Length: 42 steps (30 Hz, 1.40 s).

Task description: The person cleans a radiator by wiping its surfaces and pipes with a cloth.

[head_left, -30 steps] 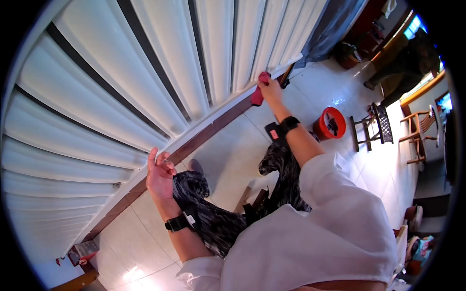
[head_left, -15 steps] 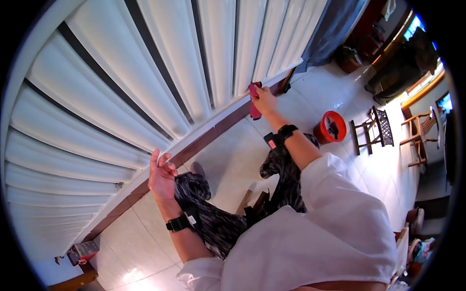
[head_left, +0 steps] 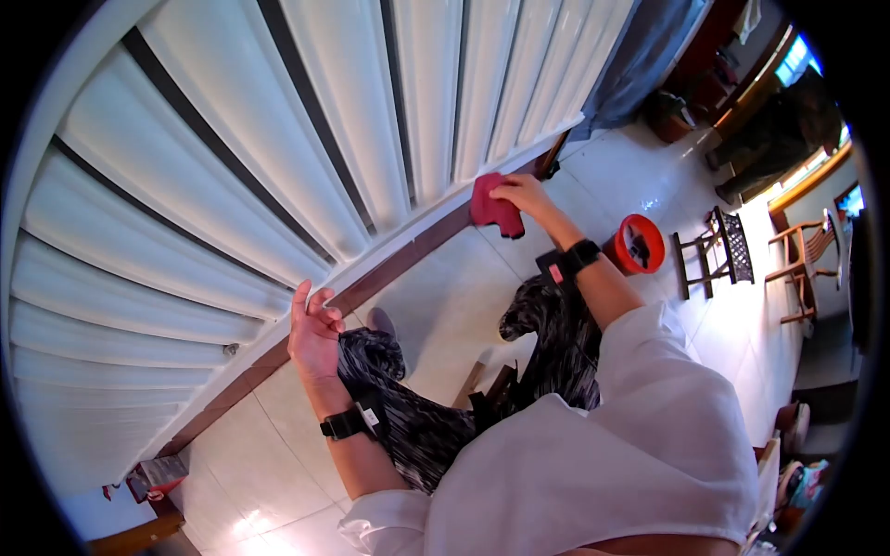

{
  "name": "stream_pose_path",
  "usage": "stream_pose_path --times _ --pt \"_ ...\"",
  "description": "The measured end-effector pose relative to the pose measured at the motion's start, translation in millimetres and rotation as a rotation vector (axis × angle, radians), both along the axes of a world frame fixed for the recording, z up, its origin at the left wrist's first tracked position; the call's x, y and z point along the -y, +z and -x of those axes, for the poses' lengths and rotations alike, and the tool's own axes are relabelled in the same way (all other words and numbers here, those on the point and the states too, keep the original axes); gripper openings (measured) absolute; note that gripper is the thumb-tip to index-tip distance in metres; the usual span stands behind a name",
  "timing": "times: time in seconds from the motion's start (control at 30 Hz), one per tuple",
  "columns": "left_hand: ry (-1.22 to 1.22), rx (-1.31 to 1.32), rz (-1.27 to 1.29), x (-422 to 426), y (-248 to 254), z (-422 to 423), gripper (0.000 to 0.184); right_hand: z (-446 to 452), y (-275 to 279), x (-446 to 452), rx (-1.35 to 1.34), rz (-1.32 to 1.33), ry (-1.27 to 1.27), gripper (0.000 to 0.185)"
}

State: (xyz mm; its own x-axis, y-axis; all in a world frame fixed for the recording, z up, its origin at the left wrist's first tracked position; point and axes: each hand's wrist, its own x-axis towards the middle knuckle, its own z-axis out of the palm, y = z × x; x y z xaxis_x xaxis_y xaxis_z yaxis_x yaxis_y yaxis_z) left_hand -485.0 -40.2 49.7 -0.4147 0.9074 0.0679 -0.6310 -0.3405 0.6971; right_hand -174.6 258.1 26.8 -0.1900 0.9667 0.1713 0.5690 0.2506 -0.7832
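Note:
My right hand holds a dark red cloth at the lower edge of a white ribbed radiator-like panel. Part of the cloth hangs down from my fingers. My left hand is raised beside the panel's lower rail, its fingers apart and slightly curled, with nothing in it. Black straps circle both wrists. Below my hands are my knees in dark patterned trousers.
A red bucket with dark contents stands on the tiled floor at the right. Beyond it are a small dark stool, a wooden chair and a person in dark clothes. A grey-blue curtain hangs behind the panel.
The right hand has moved along the panel's lower edge towards my left and slightly down, and the cloth now hangs more spread out. My left hand has barely moved.

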Motion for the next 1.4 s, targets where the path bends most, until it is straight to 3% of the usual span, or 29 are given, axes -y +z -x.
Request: stream_pose_path --times 0.03,0.07,0.1,0.17,0.3,0.57,0.63,0.7,0.83,0.93,1.03,1.1,1.13,1.2,1.23,1.33,1.4 --pt "0.007 0.002 -0.002 0.8 -0.5 0.5 0.053 0.3 5.6 0.4 -0.145 0.121 0.031 0.04" --pt "-0.009 0.002 -0.006 1.2 -0.9 0.8 0.056 6.3 8.2 1.5 -0.388 0.024 -0.054 0.035" --pt "-0.026 0.002 -0.009 1.3 -1.1 1.0 0.058 13.2 15.2 1.2 -0.336 -0.34 -0.109 0.034" --pt "-0.017 -0.01 0.016 1.4 -4.0 1.9 0.058 42.8 81.7 38.2 -0.426 -0.492 -0.147 0.036" --pt "-0.01 -0.013 0.037 4.0 -2.0 2.6 0.058 87.6 95.7 42.8 -0.22 -0.754 -0.187 0.032" --pt "-0.012 -0.005 0.033 5.3 -4.3 3.4 0.056 69.6 -29.0 50.6 0.169 -0.573 -0.026 0.041" --pt "-0.02 0.001 0.022 2.7 -3.5 4.0 0.055 74.1 -16.4 51.4 0.186 -0.503 -0.055 0.039" --pt "-0.02 0.001 0.023 4.0 -3.1 3.4 0.054 74.9 -5.3 50.5 0.059 -0.202 -0.053 0.038" --pt "-0.009 0.002 0.024 5.3 -2.8 0.8 0.053 81.5 35.5 59.5 0.07 -0.48 -0.082 0.04" --pt "0.017 -0.044 0.05 2.4 -1.6 0.9 0.049 80.6 11.0 52.5 0.094 -0.511 -0.07 0.04" --pt "0.016 -0.004 0.09 2.4 -7.9 4.0 0.052 74.7 19.7 54.9 0.061 -0.356 -0.026 0.041" --pt "0.014 -0.024 0.033 2.6 -7.0 1.1 0.052 62.8 37.5 44.2 -0.04 -0.124 0.073 0.038" --pt "0.008 -0.026 0.031 3.0 -6.7 1.2 0.051 65.7 60.7 43.5 -0.057 -0.148 0.066 0.038" --pt "-0.009 -0.014 0.036 1.5 -5.8 1.2 0.051 73.8 136.0 60.5 -0.385 -0.495 0.02 0.036" --pt "-0.02 -0.019 0.032 3.7 -3.0 -0.3 0.05 78.9 167.6 59.8 -0.428 -0.684 0.022 0.039" --pt "0.004 -0.049 0.059 3.0 -2.3 -2.1 0.043 97.1 249.5 58.2 -0.452 -0.939 0.063 0.047" --pt "-0.013 -0.039 0.034 3.7 -1.2 -2.4 0.046 116.2 265.0 56.7 -0.351 -1.064 0.026 0.046"
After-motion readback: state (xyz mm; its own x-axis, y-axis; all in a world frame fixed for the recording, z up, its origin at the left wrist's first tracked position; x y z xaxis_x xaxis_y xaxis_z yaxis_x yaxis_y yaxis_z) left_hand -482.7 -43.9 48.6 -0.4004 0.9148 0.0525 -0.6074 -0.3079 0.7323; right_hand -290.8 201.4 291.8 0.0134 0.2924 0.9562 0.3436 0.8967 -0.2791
